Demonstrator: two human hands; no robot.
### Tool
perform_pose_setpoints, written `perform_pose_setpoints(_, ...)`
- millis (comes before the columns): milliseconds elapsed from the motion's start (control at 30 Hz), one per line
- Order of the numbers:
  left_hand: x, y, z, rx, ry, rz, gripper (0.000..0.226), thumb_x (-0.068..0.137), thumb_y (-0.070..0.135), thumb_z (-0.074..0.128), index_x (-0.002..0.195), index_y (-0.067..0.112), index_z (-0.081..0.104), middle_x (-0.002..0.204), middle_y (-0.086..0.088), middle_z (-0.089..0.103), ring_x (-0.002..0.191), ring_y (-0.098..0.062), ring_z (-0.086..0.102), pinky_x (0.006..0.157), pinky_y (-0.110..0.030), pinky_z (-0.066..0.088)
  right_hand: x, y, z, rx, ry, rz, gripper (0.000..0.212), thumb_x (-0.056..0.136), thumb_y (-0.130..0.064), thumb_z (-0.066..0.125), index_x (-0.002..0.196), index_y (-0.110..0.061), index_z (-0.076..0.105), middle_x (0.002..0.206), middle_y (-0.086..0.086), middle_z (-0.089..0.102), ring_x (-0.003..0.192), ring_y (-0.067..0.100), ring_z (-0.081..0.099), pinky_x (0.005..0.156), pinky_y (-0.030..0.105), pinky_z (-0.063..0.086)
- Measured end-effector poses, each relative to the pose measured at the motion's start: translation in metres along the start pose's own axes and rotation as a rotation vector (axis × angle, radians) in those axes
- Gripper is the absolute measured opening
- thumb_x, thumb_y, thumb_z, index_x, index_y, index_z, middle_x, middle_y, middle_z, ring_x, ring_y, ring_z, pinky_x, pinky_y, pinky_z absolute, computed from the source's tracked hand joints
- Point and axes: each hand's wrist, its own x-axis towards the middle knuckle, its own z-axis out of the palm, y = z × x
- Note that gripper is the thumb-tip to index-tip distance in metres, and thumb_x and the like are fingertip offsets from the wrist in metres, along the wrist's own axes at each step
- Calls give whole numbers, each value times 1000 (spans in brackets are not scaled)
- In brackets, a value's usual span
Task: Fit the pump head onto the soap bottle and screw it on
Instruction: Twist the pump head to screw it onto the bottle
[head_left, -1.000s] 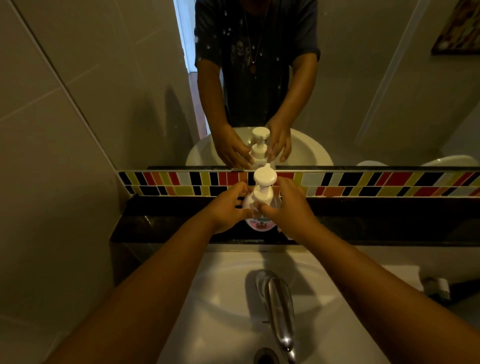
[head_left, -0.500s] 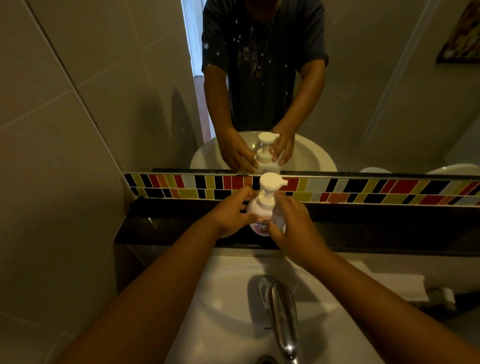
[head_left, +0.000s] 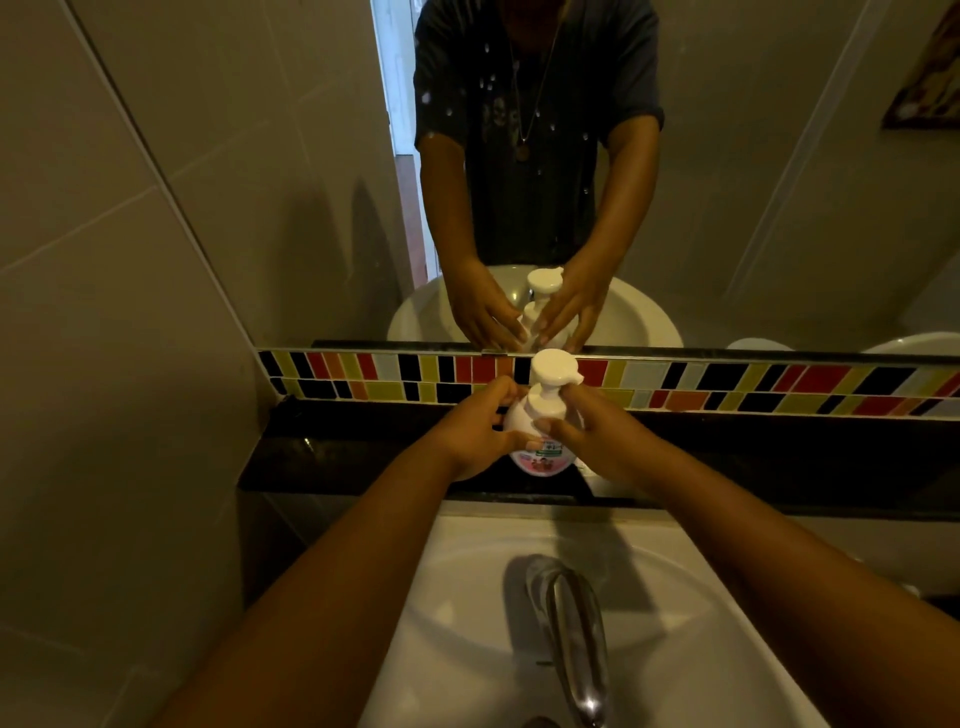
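A white soap bottle with a pink label stands upright on the dark stone ledge behind the basin. The white pump head sits on its neck, nozzle pointing right. My left hand wraps the bottle's left side. On the other side, my right hand has its thumb and fingers on the pump's collar and the bottle's shoulder. The bottle's lower body is partly hidden by both hands.
A white basin with a chrome tap lies below the ledge. A strip of coloured tiles runs under the mirror, which reflects the person and the bottle. A grey tiled wall closes the left side.
The pump nozzle has turned from facing away to pointing right. My right hand has shifted around the collar; my left hand has stayed on the bottle.
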Motion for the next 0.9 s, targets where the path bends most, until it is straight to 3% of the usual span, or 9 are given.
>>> perform_pose_setpoints(100, 1, -2, 1, -6, -1, 5, 52, 82, 13, 74, 126, 23, 49, 139, -1, 55, 128, -24, 53, 102, -48, 49, -4, -1, 1, 38, 19, 6, 47, 92, -24, 54, 137, -20, 42, 141, 7, 50, 129, 26, 47, 101, 38, 41)
perform_pose_setpoints(267, 2, -2, 1, -17, 3, -6, 51, 82, 12, 74, 124, 25, 48, 141, 0, 54, 128, -23, 52, 101, -46, 50, -10, 0, 23, -106, 262, 0, 42, 90, -28, 55, 130, -18, 47, 133, 9, 57, 121, 26, 55, 94, 34, 45)
perform_pose_setpoints(367, 2, -3, 1, -5, 10, -6, 52, 82, 13, 75, 125, 25, 48, 141, -1, 54, 128, -24, 53, 102, -48, 49, -9, 0, 27, -124, 311, 6, 43, 89, -28, 58, 129, -16, 49, 131, 9, 58, 120, 27, 56, 95, 35, 45)
perform_pose_setpoints(567, 3, -2, 0, -2, -13, 6, 52, 83, 11, 73, 127, 21, 47, 141, -2, 53, 129, -24, 51, 103, -48, 48, -2, 4, 0, 35, 71, -38, 49, 88, -24, 60, 134, -22, 44, 139, 7, 51, 128, 25, 47, 104, 46, 43)
perform_pose_setpoints(900, 10, -3, -1, 1, -31, -4, 55, 82, 14, 74, 129, 25, 47, 141, -2, 53, 129, -24, 51, 103, -49, 48, 2, -1, -7, 136, 13, -1, 53, 88, -22, 60, 138, -26, 41, 142, 3, 48, 130, 23, 44, 105, 43, 39)
